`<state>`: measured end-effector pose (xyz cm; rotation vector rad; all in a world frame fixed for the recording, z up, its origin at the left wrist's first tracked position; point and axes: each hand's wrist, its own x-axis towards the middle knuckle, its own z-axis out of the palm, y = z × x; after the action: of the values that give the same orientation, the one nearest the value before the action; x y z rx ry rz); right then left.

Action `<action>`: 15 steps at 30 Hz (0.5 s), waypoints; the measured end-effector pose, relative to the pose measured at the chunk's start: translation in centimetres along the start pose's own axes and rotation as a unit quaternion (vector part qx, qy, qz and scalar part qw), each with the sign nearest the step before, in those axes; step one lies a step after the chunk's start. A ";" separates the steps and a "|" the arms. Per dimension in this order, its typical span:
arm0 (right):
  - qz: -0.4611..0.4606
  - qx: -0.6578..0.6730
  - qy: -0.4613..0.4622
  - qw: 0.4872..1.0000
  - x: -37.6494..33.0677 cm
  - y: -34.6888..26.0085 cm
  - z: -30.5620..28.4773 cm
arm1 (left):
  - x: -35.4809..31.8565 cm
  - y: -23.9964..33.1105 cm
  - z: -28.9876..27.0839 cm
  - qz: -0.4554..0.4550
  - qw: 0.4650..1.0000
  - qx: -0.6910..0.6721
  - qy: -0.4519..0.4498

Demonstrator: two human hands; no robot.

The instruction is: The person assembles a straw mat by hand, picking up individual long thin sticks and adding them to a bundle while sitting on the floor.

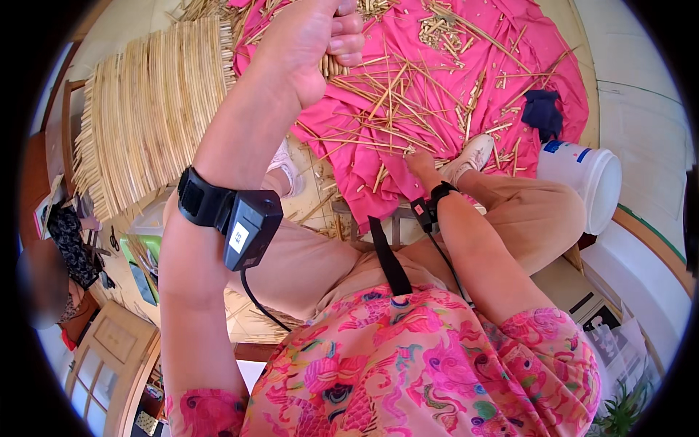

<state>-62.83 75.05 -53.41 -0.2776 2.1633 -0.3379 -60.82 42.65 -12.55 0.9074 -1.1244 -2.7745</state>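
My left hand [320, 44] is raised high over the pink cloth [349, 182], its fingers closed in a fist. Cut ends of short straw-coloured stalk pieces [333, 68] poke out below those fingers. Low over the near part of the cloth, my right hand [421, 164] has its fingers drawn together at a short pale stalk piece [409, 151]. Long thin stalks [393, 95] lie crisscrossed just beyond it, with more short cut pieces [448, 36] scattered farther off. Both wrists carry strapped black devices.
A mat of bound stalks [153, 109] stands at the left. To the right are a white bucket [601, 189] and a dark blue cloth [542, 114]. A green tray [142, 262] sits at the lower left, near another person [45, 284]. My knees flank the cloth's near edge.
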 end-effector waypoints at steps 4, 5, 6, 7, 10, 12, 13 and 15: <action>0.293 0.426 -0.025 0.855 -2.0 -2.1 -0.6 | -0.1 -0.4 -0.6 -0.011 1.000 -0.003 0.005; 0.311 0.453 -0.023 0.835 -2.2 -2.2 -0.8 | 0.0 -0.5 -0.7 -0.011 1.000 -0.001 -0.014; 0.314 0.474 -0.014 0.823 -2.5 -2.5 -0.9 | 0.1 -0.6 -0.6 -0.017 1.000 0.003 -0.003; 0.317 0.494 -0.005 0.809 -2.8 -2.8 -1.0 | -0.1 -0.6 -0.3 -0.022 1.000 0.007 0.009; 0.314 0.542 -0.004 0.780 -2.6 -2.8 -0.7 | 0.0 -0.7 -0.1 -0.033 0.999 0.009 0.035; 0.308 0.564 -0.013 0.766 -2.3 -2.9 -0.3 | 0.0 -0.9 -0.3 -0.036 0.998 0.004 0.042; 0.304 0.572 -0.018 0.762 -2.1 -2.9 0.0 | 0.0 -0.9 -0.5 -0.038 0.998 0.001 0.040; 0.296 0.586 -0.031 0.754 -1.6 -2.6 0.6 | 0.1 -1.1 -0.6 -0.040 0.998 -0.001 0.041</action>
<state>-61.28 73.03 -51.68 1.0621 1.4659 -1.1738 -60.38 43.07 -13.63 1.0800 -1.0960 -2.7705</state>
